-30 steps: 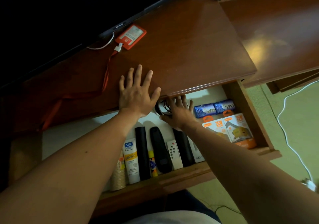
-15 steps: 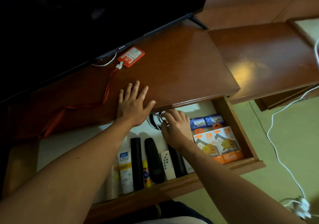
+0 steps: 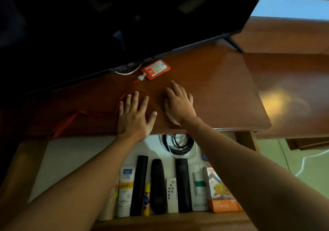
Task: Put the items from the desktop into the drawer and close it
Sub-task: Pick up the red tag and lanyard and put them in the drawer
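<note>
A red card holder [image 3: 155,69] with a red lanyard [image 3: 71,119] lies on the brown desktop [image 3: 222,92], just under the screen's lower edge. My left hand [image 3: 134,116] rests flat on the desktop near its front edge, fingers spread, holding nothing. My right hand [image 3: 179,104] hovers over the desktop a short way below the card holder, fingers loosely apart and empty. Below them the drawer [image 3: 178,220] stands pulled out. It holds a coiled black cable [image 3: 178,143], black remotes [image 3: 183,184], a white remote [image 3: 172,194], tubes [image 3: 125,189] and an orange box [image 3: 220,193].
A large dark screen [image 3: 124,20] fills the upper left, its stand leg [image 3: 234,44] on the desk. A white cord [image 3: 127,72] runs beneath it. A second wooden surface [image 3: 292,92] adjoins at right. Pale floor [image 3: 277,156] with a white cable [image 3: 309,159] lies at the lower right.
My right hand has come up out of the drawer, leaving the coiled cable there, and now reaches over the desktop toward the card holder. My left hand stayed flat on the desk.
</note>
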Available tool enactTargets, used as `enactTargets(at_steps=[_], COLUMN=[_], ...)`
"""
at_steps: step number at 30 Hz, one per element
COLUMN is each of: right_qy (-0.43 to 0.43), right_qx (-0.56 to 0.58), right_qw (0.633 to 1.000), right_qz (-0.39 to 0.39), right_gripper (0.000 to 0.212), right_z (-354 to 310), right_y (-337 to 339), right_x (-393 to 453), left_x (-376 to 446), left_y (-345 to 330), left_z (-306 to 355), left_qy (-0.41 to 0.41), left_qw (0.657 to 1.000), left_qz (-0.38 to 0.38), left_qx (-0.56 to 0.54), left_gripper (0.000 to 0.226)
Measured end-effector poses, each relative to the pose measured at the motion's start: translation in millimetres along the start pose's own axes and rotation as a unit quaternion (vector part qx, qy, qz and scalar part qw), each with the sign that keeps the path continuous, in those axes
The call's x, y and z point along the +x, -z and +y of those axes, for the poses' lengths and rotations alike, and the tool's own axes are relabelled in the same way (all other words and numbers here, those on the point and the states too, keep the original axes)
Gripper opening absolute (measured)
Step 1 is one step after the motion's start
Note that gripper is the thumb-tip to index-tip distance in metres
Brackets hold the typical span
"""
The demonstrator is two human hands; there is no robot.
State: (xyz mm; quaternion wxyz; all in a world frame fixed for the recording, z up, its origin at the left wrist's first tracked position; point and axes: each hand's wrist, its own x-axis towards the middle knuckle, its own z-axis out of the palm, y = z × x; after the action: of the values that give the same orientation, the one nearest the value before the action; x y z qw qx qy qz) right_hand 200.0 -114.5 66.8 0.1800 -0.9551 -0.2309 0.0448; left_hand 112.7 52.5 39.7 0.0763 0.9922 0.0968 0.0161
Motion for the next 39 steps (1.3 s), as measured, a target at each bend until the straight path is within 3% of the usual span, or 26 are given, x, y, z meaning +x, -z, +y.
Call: enactTargets(at_steps=[8, 15, 21, 24, 27, 36, 39], right_qy=[0.057, 0.063, 0.007, 0.002, -0.023, -0.174, -0.203], right_qx=[-0.086, -0.125, -0.118, -0.147, -0.123, -0.029, 0.083], right_qw=[0.989, 0.988, 0.991, 0.983, 0.987, 0.978, 0.971], right_qz=[-0.105, -0.057, -0.069, -0.110, -0.100, -0.108, -0.094], right_gripper=[0.062, 0.044, 0.075, 0.067, 0.067, 0.094, 0.086], right_z=[-6, 2, 10, 14, 16, 13, 3], right_y=[2, 17, 32, 34, 37, 46, 47], right_x=[82, 73, 65, 59, 46, -19, -43], left_x=[-2, -4, -5, -5, -4, -6, -21], left_y=[-2, -3, -2, -4, -5, 4, 10], left_z=[5, 5, 6, 6, 4, 0, -4], left_qy=[0.006, 0.005, 0.005, 0.007, 0.005, -0.005, -0.016], left_qw=[0.999, 0.998, 0.999, 0.998, 0.999, 0.999, 0.996], left_qz=[0.042, 0.056, 0.049, 0.053, 0.043, -0.043, -0.072], left_qx=[-0.013, -0.019, -0.018, -0.019, -0.017, -0.021, -0.046], left_gripper=[0.072, 0.070, 0.071, 0.071, 0.071, 0.075, 0.070])
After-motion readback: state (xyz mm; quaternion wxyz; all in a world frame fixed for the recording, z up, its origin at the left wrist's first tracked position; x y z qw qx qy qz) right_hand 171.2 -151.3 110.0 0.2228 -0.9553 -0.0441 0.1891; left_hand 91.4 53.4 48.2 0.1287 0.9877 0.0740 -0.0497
